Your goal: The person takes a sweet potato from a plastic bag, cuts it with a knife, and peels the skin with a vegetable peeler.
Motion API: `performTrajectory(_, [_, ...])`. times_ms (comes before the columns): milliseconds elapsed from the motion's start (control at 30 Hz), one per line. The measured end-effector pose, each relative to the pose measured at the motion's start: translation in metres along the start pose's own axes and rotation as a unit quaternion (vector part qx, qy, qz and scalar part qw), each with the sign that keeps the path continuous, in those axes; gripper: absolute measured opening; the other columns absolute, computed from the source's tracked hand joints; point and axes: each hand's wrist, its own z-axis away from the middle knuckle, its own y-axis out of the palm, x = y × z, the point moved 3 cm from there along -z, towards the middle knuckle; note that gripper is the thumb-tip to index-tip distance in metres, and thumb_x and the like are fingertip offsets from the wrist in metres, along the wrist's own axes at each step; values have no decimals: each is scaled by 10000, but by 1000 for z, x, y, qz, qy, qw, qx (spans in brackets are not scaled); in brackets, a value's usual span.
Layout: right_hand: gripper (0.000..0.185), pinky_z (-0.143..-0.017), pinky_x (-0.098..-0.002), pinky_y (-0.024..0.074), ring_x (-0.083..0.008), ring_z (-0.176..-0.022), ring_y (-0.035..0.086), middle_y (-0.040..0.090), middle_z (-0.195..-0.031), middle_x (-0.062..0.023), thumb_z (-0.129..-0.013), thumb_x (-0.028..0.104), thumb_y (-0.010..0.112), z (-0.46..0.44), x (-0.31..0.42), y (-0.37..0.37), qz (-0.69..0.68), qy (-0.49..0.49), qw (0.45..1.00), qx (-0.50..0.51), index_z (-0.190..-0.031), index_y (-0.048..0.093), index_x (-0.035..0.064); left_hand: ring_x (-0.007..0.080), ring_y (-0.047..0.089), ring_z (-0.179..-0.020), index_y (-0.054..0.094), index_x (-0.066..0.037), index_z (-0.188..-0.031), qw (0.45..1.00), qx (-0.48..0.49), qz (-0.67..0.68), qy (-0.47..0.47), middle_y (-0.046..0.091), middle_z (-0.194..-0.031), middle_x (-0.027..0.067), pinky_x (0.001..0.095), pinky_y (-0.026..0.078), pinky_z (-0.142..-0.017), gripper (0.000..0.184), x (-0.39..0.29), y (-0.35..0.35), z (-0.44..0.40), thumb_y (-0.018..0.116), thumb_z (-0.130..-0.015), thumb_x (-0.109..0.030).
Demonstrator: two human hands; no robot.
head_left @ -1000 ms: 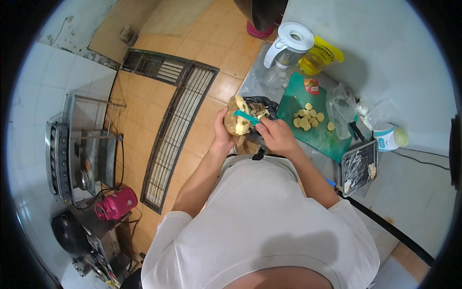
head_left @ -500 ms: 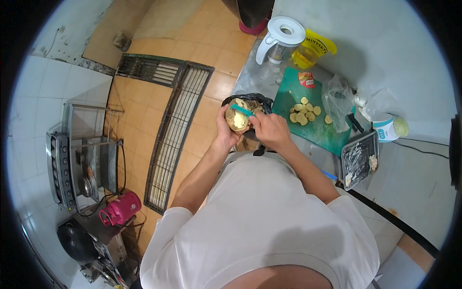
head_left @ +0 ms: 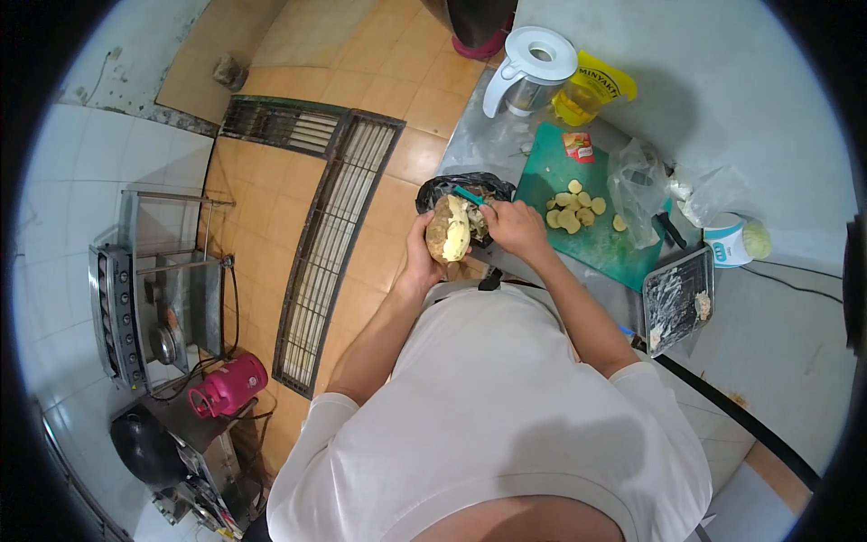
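Note:
A large, partly peeled potato [head_left: 448,230] rests in my left hand [head_left: 420,254], its pale flesh facing up and right. My right hand [head_left: 517,228] is closed on a teal peeler [head_left: 469,195], whose head is just above and right of the potato, apart from it. Behind both hands a black plastic bag [head_left: 436,188] lies open with peelings [head_left: 481,217] in it. On the green cutting board [head_left: 602,254] are several pale round slices [head_left: 575,212] and a small red packet [head_left: 579,147].
A white-lidded jug [head_left: 539,54] and a yellow pouch [head_left: 589,88] stand at the counter's back. A clear plastic bag [head_left: 634,194], a black-handled knife [head_left: 671,230], a metal tray [head_left: 677,301] and a white container [head_left: 725,240] lie to the right. A pink gas cylinder [head_left: 229,385] is at lower left.
The peeler has lifted off the potato, up and to the right, with my right hand. The potato has turned in my left hand and shows more pale flesh.

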Motion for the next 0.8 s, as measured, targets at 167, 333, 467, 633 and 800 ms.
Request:
performTrajectory(167, [450,-732,-525,514,-441,-773,648,662,-753,-238,-961,424,495,-7,-16,6,-95,18,995,22,-831,698,44,252,682,-856,585,-72,-1199,999,-12,-41,2,679,-1047,114,428,587,-676,518,-1,-14,-6,379,-957,-480])
performTrajectory(333, [379,-578,-515,496,-422,-628,626,645,-689,-212,-954,361,541,32,29,-19,-134,-175,974,-40,-767,632,44,235,672,-934,584,-99,-1207,998,-61,-35,7,671,-1086,96,409,586,-674,521,-3,-8,-11,384,-956,-509])
performTrajectory(467, [369,-548,-510,504,-423,-595,624,614,-630,-227,-958,355,537,36,33,-10,-82,-178,978,-75,-766,625,53,229,672,-942,592,-120,-1194,994,-87,-59,-1,675,-1079,87,392,582,-661,514,-6,1,-11,376,-954,-521])
performTrajectory(633, [397,-573,-528,509,-450,-608,621,609,-622,-236,-965,366,521,19,27,-5,-71,-121,988,-64,-762,631,43,226,669,-835,601,-117,-1165,997,-53,-50,-11,681,-980,79,381,555,-585,509,1,-13,-14,372,-950,-518])
performTrajectory(800, [443,-625,-543,516,-456,-673,632,636,-701,-259,-976,370,498,3,-10,42,-33,-144,986,-76,-745,650,24,230,661,-771,603,-89,-1166,999,-20,-30,-14,680,-948,82,388,534,-550,524,6,-13,0,355,-955,-501])
